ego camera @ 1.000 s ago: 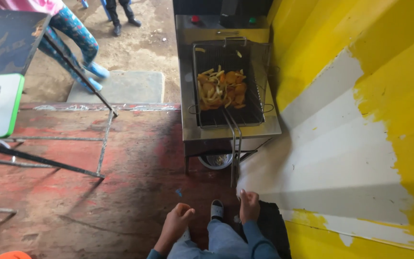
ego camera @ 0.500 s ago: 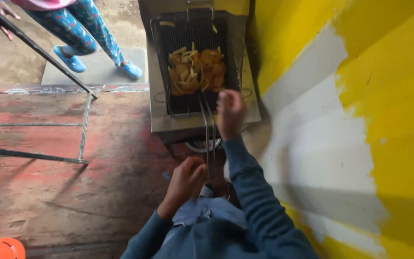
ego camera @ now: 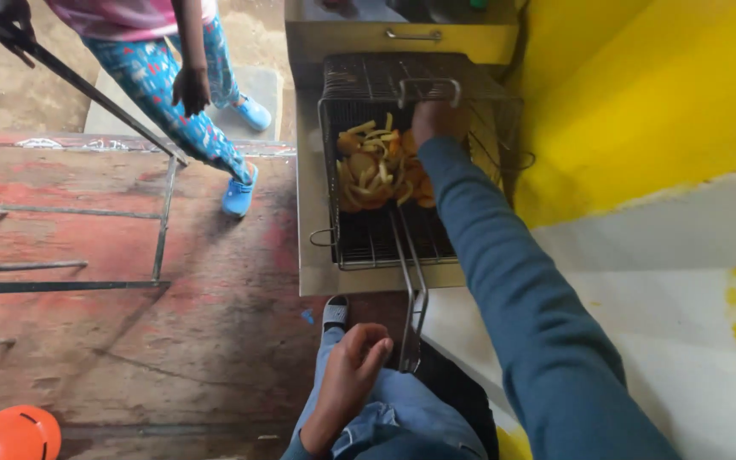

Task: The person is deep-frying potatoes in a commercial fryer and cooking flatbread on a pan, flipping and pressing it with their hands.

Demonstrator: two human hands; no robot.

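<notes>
- Resting low beside the person's knee, the left hand (ego camera: 347, 379) is loosely curled, fingers relaxed, gripping nothing; it lies just beside the end of the basket's long wire handle (ego camera: 411, 307), which juts past the fryer's edge; denim covers the lap below.
- Reaching forward, the right hand (ego camera: 438, 119) sits among the fries (ego camera: 378, 166) at the far side of the wire basket (ego camera: 359, 238); whether its fingers are pinching anything I cannot tell.
- Hot metal or oil could burn bare fingers; a knee bumping the protruding handle could tip the basket.
- Thin steel mesh, rectangular; fries golden, irregular; fryer housing (ego camera: 308, 213) dull sheet metal.
- Beyond, another person's blue shoes (ego camera: 240, 192) stand on worn reddish floor (ego camera: 129, 341).
</notes>
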